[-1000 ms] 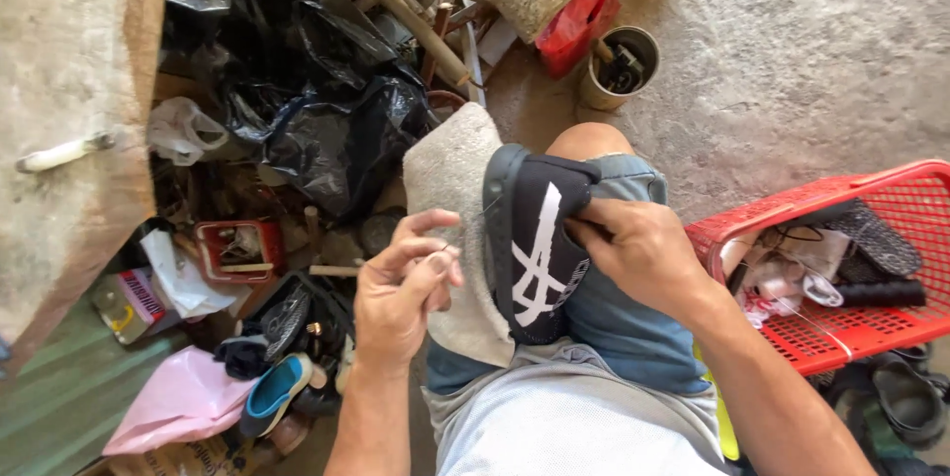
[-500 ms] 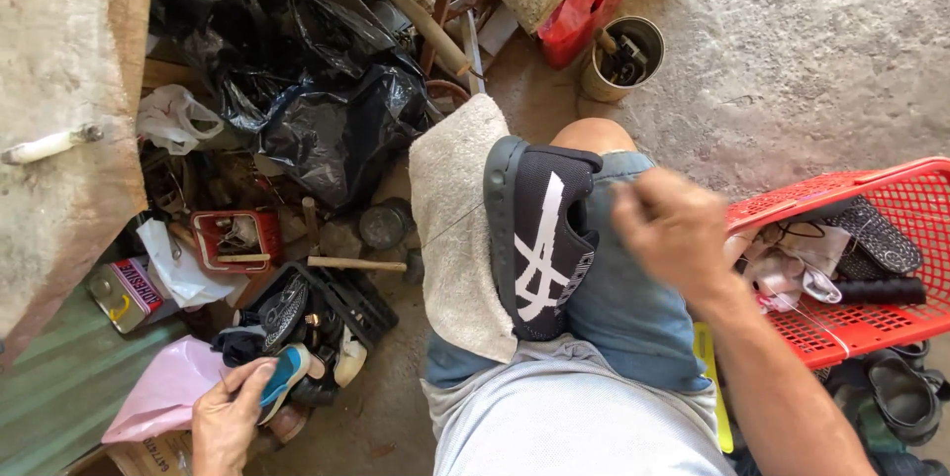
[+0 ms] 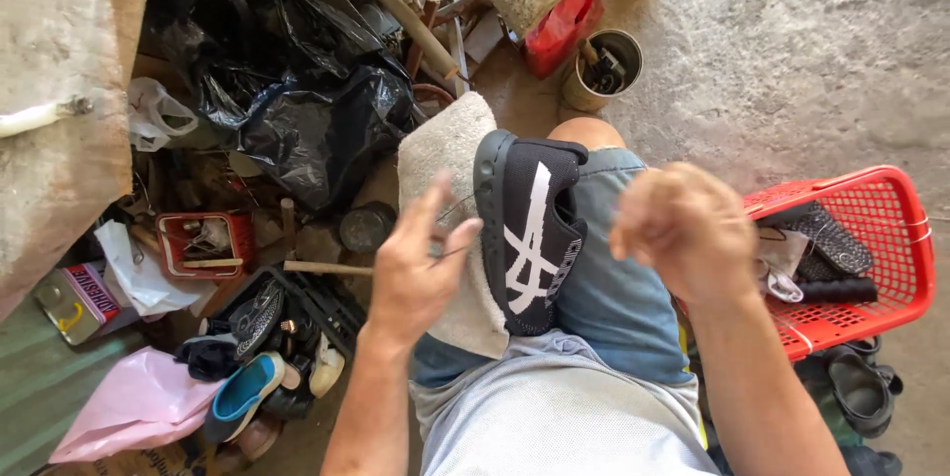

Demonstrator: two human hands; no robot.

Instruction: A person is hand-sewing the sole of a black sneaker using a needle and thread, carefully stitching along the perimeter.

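A black shoe (image 3: 529, 229) with white stripes lies sole-left on my lap, over my blue denim shorts. A beige towel (image 3: 440, 149) is spread under it on my left knee. My left hand (image 3: 421, 263) is at the shoe's sole edge, thumb and fingers pinched on a thin thread (image 3: 453, 207) that runs toward the shoe. My right hand (image 3: 683, 229) hovers just right of the shoe, curled into a fist and blurred; nothing shows in it.
A red plastic basket (image 3: 891, 238) with dark sandals stands at my right. A tin can (image 3: 602, 68) of tools sits ahead. Left lie black plastic bags (image 3: 297, 110), a small red crate (image 3: 203, 243), shoes, sticks and a pink bag (image 3: 139, 402).
My left hand has come up from the clutter at lower left to the shoe's sole. My right hand has drawn away to the right of the shoe.
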